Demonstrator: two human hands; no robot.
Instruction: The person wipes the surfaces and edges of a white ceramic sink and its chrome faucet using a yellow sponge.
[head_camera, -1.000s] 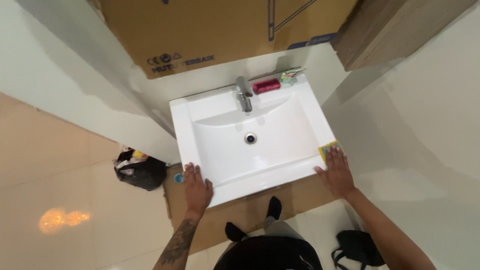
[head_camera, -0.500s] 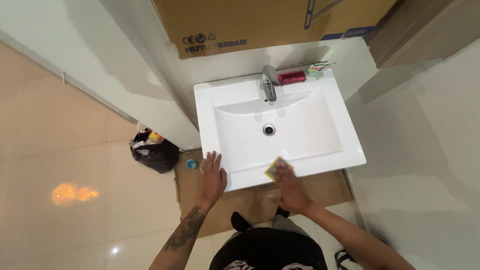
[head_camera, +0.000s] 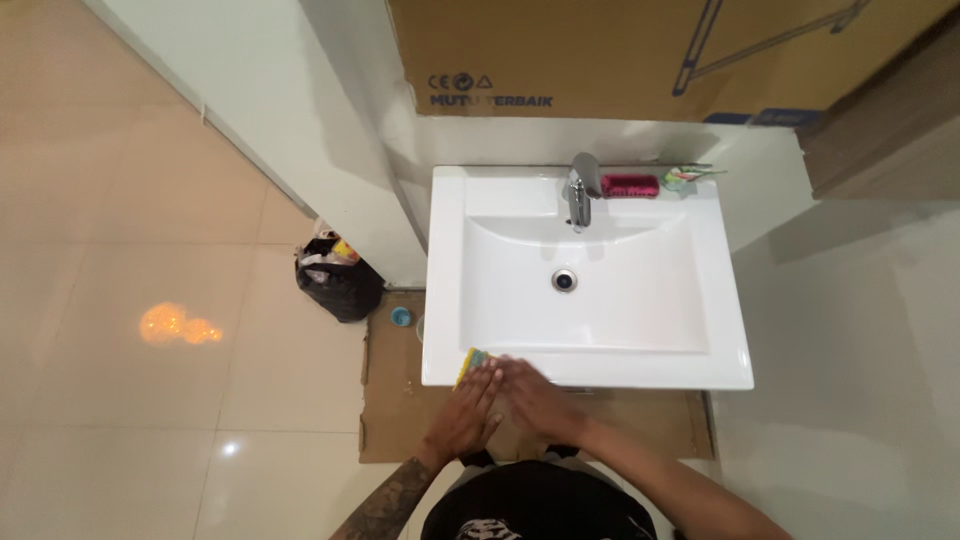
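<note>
Two hands meet at the sink's front-left edge: left hand flat, fingers spread, holding nothing; right hand presses one yellow sponge there. One tap and one pink bar stand at the back edge.

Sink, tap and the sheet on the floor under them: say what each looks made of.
Sink: probably glazed ceramic, since it is plain white, smooth and glossy.
Tap: polished metal, likely chrome-plated, with a mirror-like silver sheen.
Floor sheet: corrugated cardboard by its look, matte brown with raw edges.
</note>
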